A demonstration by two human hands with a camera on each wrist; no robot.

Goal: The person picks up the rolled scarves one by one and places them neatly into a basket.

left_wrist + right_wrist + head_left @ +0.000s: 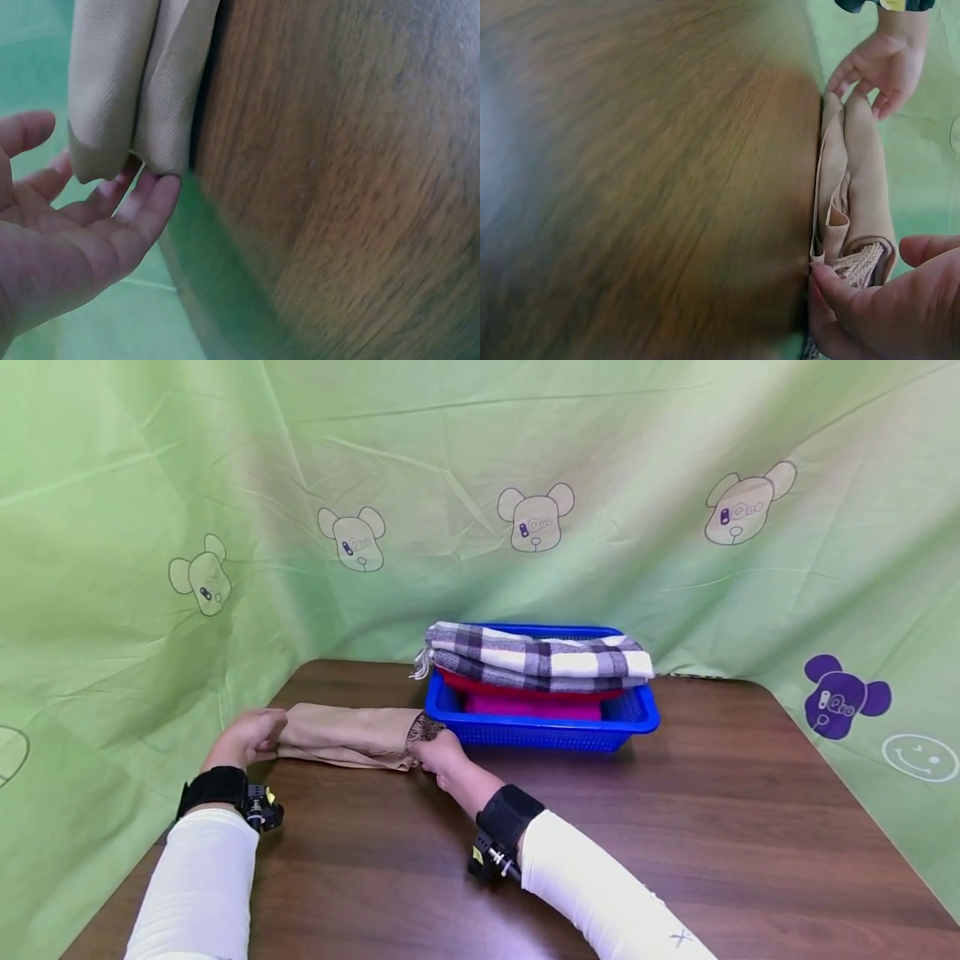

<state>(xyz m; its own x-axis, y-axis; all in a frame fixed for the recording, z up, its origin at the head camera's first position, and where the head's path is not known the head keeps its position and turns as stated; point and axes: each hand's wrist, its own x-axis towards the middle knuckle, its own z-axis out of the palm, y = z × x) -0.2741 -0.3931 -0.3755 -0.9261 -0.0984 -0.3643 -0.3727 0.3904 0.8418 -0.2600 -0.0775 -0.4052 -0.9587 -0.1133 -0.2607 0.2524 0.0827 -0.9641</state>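
Observation:
A folded beige scarf (348, 735) lies on the left part of the table, its fringe (861, 264) at the right end. At its left end, my left hand (251, 733) touches the folded edges with its fingertips. In the left wrist view those fingers (154, 210) reach against the underside of the folds, while the thumb stands apart. My right hand (444, 757) is at the fringed end. The right wrist view shows its index fingertip (821, 274) at the edge of the layers and its thumb spread away from the cloth.
Behind and to the right stands a blue plastic basket (540, 733). It holds red and pink cloth (532, 704), with a folded grey-and-white checked scarf (540, 658) laid across the top. A green printed curtain (450, 460) hangs around the wooden table (712, 827).

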